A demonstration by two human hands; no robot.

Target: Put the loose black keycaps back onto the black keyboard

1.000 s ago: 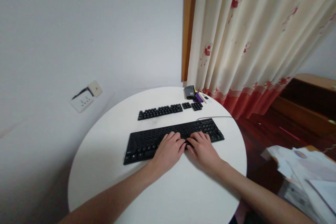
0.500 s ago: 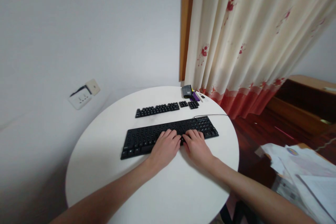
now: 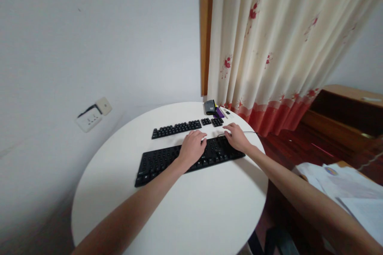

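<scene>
A black keyboard (image 3: pixel 161 160) lies slantwise on the round white table (image 3: pixel 191 207). Its front row wears keycaps, while many positions behind it show bare switch posts. Behind it stand loose black keycaps in groups: a long block (image 3: pixel 176 128), a small block (image 3: pixel 206 121) and another small block (image 3: pixel 217 122). Over the keyboard's middle is my left hand (image 3: pixel 193 145), its fingers stretched forward and holding nothing visible. My right hand (image 3: pixel 237 137) is above the keyboard's right end, thumb and forefinger apart, pointing toward the nearest small block. It hides part of the number pad and cable.
A dark grey pouch (image 3: pixel 210 107), a purple item (image 3: pixel 219 112) and a pale stick-like item (image 3: pixel 224 112) lie at the table's far edge. A thin cable (image 3: pixel 250 132) runs off to the right. Papers (image 3: pixel 353 187) are stacked at right, beside the curtain (image 3: pixel 269 67).
Both hands have left the keyboard's front middle. My right hand has moved forward and right, its fingers parting; my left has lifted and shifted slightly forward. The view has tilted a little.
</scene>
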